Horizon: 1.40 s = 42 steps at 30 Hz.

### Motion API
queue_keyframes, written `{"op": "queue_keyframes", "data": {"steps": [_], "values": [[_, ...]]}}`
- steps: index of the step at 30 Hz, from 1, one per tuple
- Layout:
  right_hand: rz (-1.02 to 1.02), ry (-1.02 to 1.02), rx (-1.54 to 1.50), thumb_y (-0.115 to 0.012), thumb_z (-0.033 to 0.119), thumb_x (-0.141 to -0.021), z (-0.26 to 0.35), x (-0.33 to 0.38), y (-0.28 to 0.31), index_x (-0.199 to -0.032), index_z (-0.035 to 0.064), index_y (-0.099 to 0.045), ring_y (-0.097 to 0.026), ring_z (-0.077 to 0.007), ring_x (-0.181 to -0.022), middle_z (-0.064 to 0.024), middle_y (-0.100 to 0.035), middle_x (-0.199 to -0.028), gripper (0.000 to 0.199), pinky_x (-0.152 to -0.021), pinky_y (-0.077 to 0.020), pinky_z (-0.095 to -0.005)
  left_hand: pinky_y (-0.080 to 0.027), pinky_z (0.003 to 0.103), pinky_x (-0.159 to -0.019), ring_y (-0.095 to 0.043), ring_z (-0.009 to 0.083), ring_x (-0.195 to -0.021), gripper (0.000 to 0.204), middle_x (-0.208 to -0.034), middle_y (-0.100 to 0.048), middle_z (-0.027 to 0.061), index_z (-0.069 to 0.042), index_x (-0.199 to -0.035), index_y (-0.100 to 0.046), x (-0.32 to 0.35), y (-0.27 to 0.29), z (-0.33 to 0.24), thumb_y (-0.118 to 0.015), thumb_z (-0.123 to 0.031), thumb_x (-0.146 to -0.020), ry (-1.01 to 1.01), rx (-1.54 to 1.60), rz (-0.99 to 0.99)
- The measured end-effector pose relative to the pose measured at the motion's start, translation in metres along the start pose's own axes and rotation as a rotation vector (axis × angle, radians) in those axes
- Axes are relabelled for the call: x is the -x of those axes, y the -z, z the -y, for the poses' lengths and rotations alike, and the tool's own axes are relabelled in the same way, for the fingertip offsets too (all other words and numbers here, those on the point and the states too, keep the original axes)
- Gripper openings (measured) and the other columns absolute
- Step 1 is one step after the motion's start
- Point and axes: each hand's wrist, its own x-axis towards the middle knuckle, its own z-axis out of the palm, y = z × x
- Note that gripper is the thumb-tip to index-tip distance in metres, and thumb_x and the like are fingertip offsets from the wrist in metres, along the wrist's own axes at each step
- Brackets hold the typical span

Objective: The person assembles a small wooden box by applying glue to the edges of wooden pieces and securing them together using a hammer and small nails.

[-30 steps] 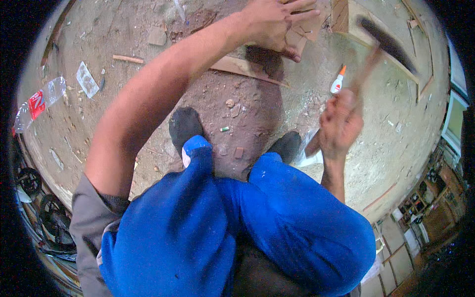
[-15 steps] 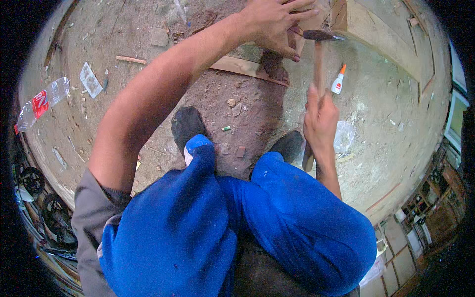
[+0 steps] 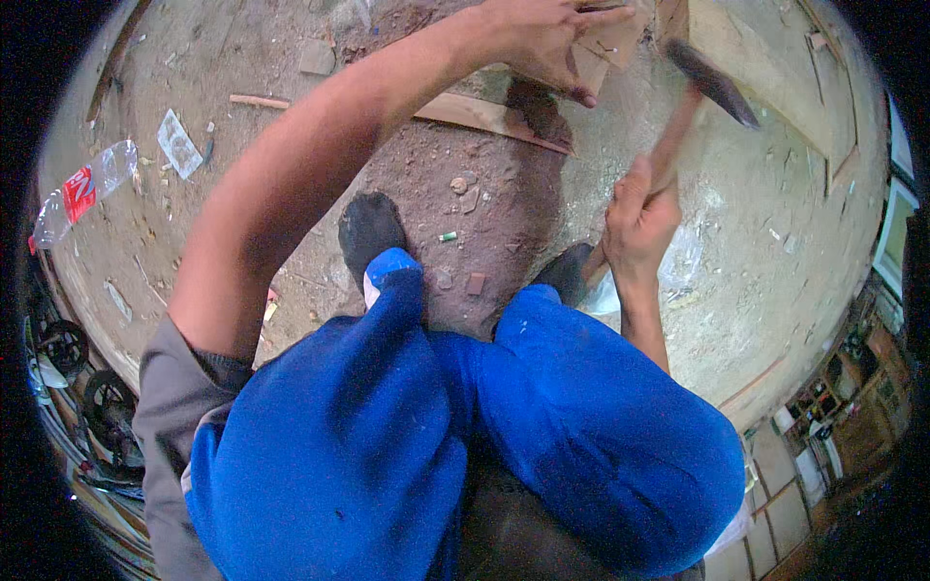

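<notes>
At the top of the head view, my left hand (image 3: 554,46) grips a piece of light wood (image 3: 593,56), its thumb on the near side and its fingers toward the far side. A small, thin, nail-like thing (image 3: 608,48) sticks out of the wood beside the fingers. My right hand (image 3: 641,221) is closed round the wooden handle of a hammer (image 3: 712,82). The dark hammer head is raised to the right of the wood, apart from it and a little blurred.
A long board (image 3: 760,77) lies at the far right, and a thin wood strip (image 3: 484,114) lies beneath my left forearm. Left on the dirt floor are a crushed plastic bottle (image 3: 82,194) and a clear packet (image 3: 178,143). My feet (image 3: 371,232) frame small debris.
The hammer head has swung away from the wood to the right, turning with my right hand. My left fingers have shifted slightly on the wood. The glue bottle is now hidden behind the hammer and right hand.
</notes>
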Motion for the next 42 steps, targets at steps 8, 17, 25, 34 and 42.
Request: {"op": "queue_keyframes", "data": {"steps": [8, 17, 25, 34, 42], "values": [[-0.1, 0.245, -0.565, -0.052, 0.043, -0.109, 0.006, 0.001, 0.012, -0.093, 0.0077, -0.059, -0.049, -0.0129, -0.053, 0.0017, -0.051, -0.066, 0.04, -0.047, -0.0381, -0.0262, -0.014, 0.067, -0.122, -0.023, 0.0402, -0.156, 0.123, -0.168, -0.03, 0.0148, -0.01, -0.162, -0.032, -0.001, -0.012, -0.001, -0.078, -0.074, -0.067, -0.019, -0.063, -0.052], [0.111, 0.063, 0.219, -0.057, 0.037, -0.108, 0.0, -0.016, -0.006, -0.083, 0.0015, -0.056, -0.053, -0.017, -0.052, -0.0064, -0.054, -0.061, 0.043, -0.05, -0.0412, -0.0328, -0.013, 0.066, -0.123, -0.022, 0.0395, -0.156, 0.124, -0.169, -0.028, 0.0144, -0.013, -0.163, -0.03, -0.003, -0.006, 0.006, -0.076, -0.076, -0.068, 0.027, -0.049, 0.018], [0.196, 0.048, 0.218, -0.05, 0.044, -0.109, -0.006, -0.024, 0.01, -0.088, 0.0005, -0.056, -0.057, -0.0173, -0.059, -0.0079, -0.056, -0.062, 0.049, -0.055, -0.0448, -0.0351, -0.014, 0.068, -0.122, -0.022, 0.0402, -0.156, 0.124, -0.167, -0.031, 0.0154, -0.011, -0.161, -0.035, -0.011, -0.003, 0.002, -0.076, -0.079, -0.066, -0.009, -0.048, -0.044], [0.159, 0.024, 0.301, -0.059, 0.032, -0.107, 0.001, -0.026, 0.001, -0.078, 0.004, -0.058, -0.049, -0.0081, -0.055, 0.0019, -0.054, -0.064, 0.04, -0.049, -0.0413, -0.0277, -0.014, 0.066, -0.123, -0.024, 0.0393, -0.155, 0.123, -0.167, -0.033, 0.0149, -0.009, -0.16, -0.036, -0.005, -0.01, 0.01, -0.077, -0.077, -0.065, 0.008, -0.073, -0.028], [0.163, -0.054, 0.208, -0.057, 0.032, -0.108, -0.002, -0.019, 0.008, -0.081, 0.0028, -0.06, -0.054, -0.0139, -0.054, -0.0022, -0.054, -0.061, 0.04, -0.05, -0.0435, -0.0344, -0.013, 0.066, -0.123, -0.023, 0.0398, -0.156, 0.119, -0.167, -0.031, 0.0153, -0.011, -0.161, -0.035, -0.015, 0.001, 0.008, -0.079, -0.071, -0.067, -0.005, -0.05, 0.024]]}}
